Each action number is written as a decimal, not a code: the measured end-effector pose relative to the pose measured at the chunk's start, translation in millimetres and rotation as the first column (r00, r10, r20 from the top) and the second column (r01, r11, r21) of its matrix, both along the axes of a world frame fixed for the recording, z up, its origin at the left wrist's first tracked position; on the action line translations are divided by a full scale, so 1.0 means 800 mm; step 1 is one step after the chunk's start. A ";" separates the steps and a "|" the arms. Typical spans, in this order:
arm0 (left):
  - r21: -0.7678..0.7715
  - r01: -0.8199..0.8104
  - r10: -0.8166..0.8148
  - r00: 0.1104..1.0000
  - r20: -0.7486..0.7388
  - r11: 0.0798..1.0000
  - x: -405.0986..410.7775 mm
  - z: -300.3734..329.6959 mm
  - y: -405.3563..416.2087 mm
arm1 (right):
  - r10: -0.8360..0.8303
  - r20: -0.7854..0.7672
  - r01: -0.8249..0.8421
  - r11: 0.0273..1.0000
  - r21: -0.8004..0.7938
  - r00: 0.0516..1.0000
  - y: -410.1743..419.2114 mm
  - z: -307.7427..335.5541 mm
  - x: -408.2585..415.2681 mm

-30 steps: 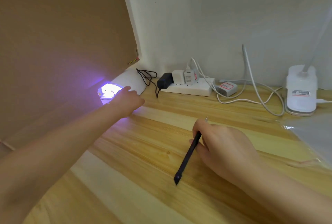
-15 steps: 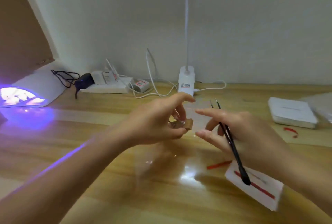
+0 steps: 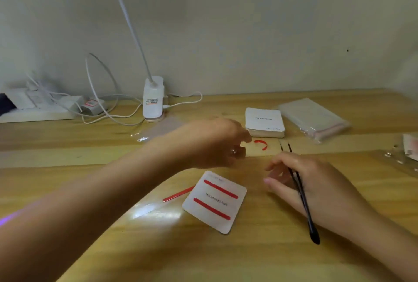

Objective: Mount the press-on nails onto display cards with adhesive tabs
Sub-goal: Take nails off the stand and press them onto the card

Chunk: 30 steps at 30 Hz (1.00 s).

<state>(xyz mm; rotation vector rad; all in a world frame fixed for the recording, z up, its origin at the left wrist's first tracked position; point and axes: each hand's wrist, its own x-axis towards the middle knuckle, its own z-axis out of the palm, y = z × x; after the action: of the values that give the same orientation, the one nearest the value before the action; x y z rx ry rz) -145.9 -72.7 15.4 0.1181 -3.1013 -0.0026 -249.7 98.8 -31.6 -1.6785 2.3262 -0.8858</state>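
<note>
- Display card lies flat on the wooden table, near centre, below the left hand. It sits turned: corners point toward the viewer and away, and two red adhesive strips on its face run from upper left to lower right.
- Left hand hovers above the table past the card, fingers curled in; something small glints at the fingertips, too blurred to name.
- Right hand grips black tweezers across the palm. Long axis near vertical in view: twin tips point away, blunt end toward the viewer. Forefingers extended loosely.
- Loose red strip just left of the card; curled red strip beyond it.
- Stack of white cards and bagged packs at rear right.
</note>
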 end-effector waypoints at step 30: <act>-0.658 0.604 -0.715 0.685 0.141 0.449 0.079 -0.030 -0.090 | 0.052 0.033 -0.051 0.998 -0.045 0.998 -0.074 -0.016 -0.031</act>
<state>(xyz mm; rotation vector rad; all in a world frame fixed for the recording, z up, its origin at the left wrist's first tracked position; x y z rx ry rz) -82.4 -144.6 -8.5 -1.0694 -2.5319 1.0038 -274.7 39.9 -44.2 -1.7187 2.2469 -0.9550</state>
